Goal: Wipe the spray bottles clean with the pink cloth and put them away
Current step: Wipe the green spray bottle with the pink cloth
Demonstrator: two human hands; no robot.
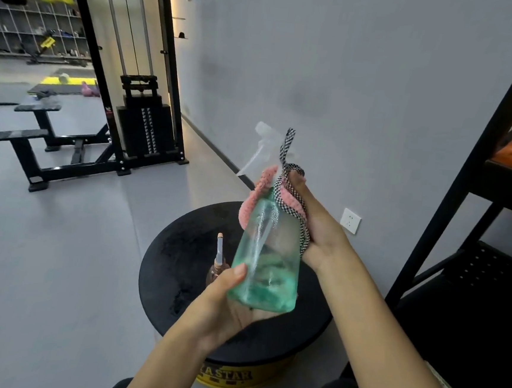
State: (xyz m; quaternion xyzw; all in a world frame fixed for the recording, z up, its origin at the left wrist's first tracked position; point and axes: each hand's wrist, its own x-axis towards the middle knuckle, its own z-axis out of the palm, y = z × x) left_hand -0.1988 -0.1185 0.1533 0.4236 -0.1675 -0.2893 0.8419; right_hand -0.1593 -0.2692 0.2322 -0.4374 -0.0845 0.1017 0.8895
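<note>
Fingers of the left hand [224, 299] curled round the bottom of the green spray bottle [266, 256] and held it up, tilted, over the round black stand [181, 249]. The right hand [316, 228] squeezed the pink cloth [254, 198] round the bottle's neck. A small bottle [217, 263], maybe pink, stood on the stand, half hidden.

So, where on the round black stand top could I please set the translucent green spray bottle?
The round black stand top is bare along its far-left arc, between rim and small pinkish bottle, and at its near-right edge. Mid-left is crowded: that bottle stands beside the left hand holding the translucent green spray bottle.
</note>
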